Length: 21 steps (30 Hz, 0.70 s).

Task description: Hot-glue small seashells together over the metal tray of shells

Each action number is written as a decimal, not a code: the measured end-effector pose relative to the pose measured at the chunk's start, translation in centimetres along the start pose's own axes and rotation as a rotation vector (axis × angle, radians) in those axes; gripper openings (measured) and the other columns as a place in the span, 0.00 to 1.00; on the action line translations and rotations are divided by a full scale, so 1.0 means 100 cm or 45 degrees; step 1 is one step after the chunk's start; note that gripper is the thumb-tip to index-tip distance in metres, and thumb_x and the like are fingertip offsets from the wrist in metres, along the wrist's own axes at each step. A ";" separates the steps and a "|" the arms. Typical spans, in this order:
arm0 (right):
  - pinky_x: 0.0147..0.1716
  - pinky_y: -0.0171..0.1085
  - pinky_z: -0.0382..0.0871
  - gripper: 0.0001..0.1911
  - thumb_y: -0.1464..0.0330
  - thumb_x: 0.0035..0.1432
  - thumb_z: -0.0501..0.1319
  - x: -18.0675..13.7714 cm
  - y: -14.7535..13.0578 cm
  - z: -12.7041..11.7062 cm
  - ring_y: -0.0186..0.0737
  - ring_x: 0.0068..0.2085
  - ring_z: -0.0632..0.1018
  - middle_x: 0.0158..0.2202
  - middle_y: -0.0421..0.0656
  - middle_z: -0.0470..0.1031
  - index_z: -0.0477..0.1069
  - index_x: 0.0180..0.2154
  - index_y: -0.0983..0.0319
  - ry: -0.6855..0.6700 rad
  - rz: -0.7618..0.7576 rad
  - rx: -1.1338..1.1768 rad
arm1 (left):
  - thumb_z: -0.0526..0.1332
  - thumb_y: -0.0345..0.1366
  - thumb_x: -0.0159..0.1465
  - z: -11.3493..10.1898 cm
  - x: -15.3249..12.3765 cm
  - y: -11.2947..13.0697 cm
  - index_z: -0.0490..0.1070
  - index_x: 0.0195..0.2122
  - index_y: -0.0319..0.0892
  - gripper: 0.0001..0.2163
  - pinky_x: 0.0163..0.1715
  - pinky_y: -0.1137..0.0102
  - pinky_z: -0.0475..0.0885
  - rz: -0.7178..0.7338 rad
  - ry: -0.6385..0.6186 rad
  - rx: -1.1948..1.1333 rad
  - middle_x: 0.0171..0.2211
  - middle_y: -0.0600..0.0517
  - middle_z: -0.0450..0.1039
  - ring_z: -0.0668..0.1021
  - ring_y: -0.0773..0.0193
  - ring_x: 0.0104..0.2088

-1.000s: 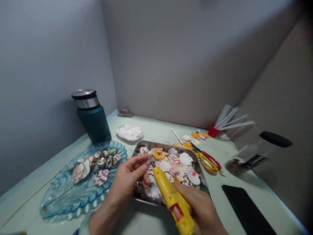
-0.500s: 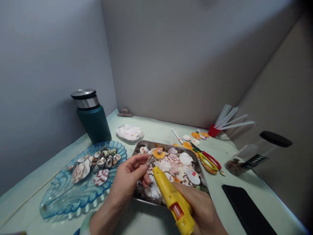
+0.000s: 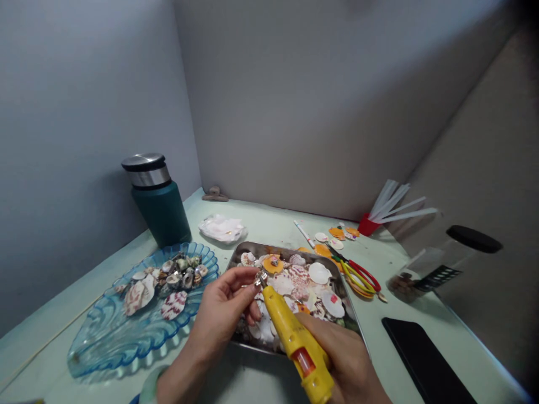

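Observation:
My left hand (image 3: 219, 314) pinches a small shell (image 3: 257, 276) between thumb and fingertips, just above a metal tray (image 3: 240, 255) full of flat scallop shells. My right hand (image 3: 345, 359) grips a yellow glue gun (image 3: 295, 336) whose nozzle touches the small shell. Both hands hover over the tray's near half.
A blue glass shell-shaped dish (image 3: 105, 336) with several shells lies at the left. Behind it stands a teal flask (image 3: 158, 199). Red and yellow scissors (image 3: 357, 275), a black phone (image 3: 425, 365), a clear jar with black lid (image 3: 442, 264), white sticks (image 3: 396, 205) and a plastic bag (image 3: 222, 228) lie around.
My hands and the glue gun shifted very slightly; the nozzle stays against the small shell. Nothing else moved.

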State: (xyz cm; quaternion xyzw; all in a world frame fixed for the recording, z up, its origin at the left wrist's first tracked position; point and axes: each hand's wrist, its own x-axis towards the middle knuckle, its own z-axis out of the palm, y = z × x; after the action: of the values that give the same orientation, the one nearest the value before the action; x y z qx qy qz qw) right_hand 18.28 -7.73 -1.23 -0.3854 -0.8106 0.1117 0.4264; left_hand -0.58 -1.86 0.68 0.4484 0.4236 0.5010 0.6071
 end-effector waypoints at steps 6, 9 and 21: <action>0.29 0.32 0.72 0.16 0.72 0.54 0.58 -0.002 0.000 0.000 0.37 0.29 0.79 0.32 0.41 0.78 0.66 0.46 0.59 0.001 -0.002 -0.003 | 0.67 0.37 0.52 0.002 0.000 0.001 0.72 0.38 0.37 0.14 0.14 0.77 0.68 0.020 0.038 0.027 0.15 0.55 0.72 0.71 0.69 0.14; 0.28 0.32 0.72 0.14 0.71 0.55 0.58 -0.002 -0.001 0.000 0.37 0.28 0.79 0.30 0.40 0.77 0.67 0.45 0.60 -0.004 0.019 0.012 | 0.67 0.37 0.51 0.003 0.000 0.001 0.72 0.38 0.37 0.15 0.14 0.76 0.68 0.011 0.049 0.020 0.15 0.55 0.72 0.71 0.69 0.14; 0.32 0.31 0.75 0.17 0.74 0.52 0.57 0.002 -0.002 -0.002 0.38 0.31 0.81 0.30 0.41 0.78 0.67 0.46 0.61 0.038 -0.003 -0.045 | 0.67 0.36 0.53 -0.002 0.001 0.000 0.72 0.48 0.34 0.21 0.17 0.75 0.67 -0.106 -0.048 -0.046 0.12 0.54 0.72 0.70 0.70 0.13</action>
State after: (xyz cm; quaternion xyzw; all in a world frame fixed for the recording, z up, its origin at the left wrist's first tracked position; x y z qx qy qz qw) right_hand 18.23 -7.79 -0.93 -0.3935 -0.8065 0.0912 0.4318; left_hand -0.79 -1.76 0.65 0.4287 0.4212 0.4745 0.6432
